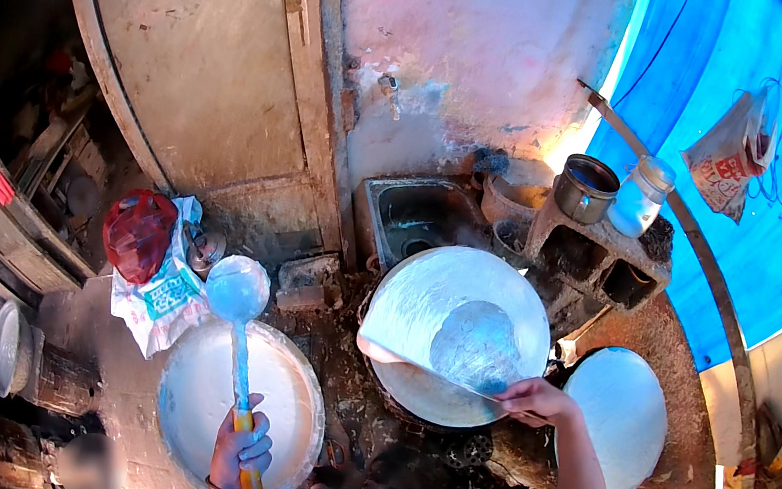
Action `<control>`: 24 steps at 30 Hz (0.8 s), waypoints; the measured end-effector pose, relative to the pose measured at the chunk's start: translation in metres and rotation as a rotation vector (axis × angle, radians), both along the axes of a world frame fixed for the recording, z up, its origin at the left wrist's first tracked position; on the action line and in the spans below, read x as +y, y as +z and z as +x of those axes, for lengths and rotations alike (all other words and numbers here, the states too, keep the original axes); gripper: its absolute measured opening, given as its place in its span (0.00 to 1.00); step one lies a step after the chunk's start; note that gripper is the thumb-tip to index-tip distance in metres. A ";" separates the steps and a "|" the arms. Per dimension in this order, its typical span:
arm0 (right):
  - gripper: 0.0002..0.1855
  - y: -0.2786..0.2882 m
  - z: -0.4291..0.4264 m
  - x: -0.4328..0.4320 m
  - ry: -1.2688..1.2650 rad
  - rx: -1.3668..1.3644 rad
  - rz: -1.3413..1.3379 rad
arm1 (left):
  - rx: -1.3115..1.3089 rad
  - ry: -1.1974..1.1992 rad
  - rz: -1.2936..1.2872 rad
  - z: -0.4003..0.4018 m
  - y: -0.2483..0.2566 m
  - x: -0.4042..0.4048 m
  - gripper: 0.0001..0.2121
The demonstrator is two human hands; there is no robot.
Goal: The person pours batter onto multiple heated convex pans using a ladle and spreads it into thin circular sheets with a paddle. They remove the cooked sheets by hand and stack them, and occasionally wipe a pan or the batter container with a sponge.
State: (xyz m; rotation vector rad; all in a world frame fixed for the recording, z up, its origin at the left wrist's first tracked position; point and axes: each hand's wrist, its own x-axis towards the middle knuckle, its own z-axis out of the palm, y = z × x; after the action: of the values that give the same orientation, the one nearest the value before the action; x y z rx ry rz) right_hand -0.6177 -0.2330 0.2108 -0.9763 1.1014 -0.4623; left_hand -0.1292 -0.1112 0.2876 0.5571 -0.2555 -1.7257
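Note:
My left hand (243, 446) is closed round the yellow handle of a ladle (238, 290), its batter-coated bowl held upright over the far edge of a wide round basin of pale batter (241, 381). Over a large round griddle (432, 402), my right hand (536, 403) pinches the edge of a thin pale sheet (399, 314), which looks like a flatbread or crepe. The sheet is partly lifted and folded along a straight edge. A darker round patch (479, 341) shows in its middle; whether it is steam or the griddle surface, I cannot tell.
A stack of pale round sheets (615, 422) lies at the right. Behind the griddle are a metal sink (426, 212) and a concrete block (598, 253) bearing a metal pot (586, 189) and a glass jar (641, 197). A red plastic bag (138, 235) stands at the left.

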 end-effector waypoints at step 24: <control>0.05 0.007 0.064 0.068 -0.470 0.062 0.004 | 0.251 -0.215 0.097 0.020 -0.014 0.003 0.20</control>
State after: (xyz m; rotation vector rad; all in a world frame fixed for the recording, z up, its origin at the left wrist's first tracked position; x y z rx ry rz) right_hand -0.5542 -0.1646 0.2174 -0.7268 1.3920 -0.8128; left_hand -0.1096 -0.1083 0.2737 0.3875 -0.0545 -2.0041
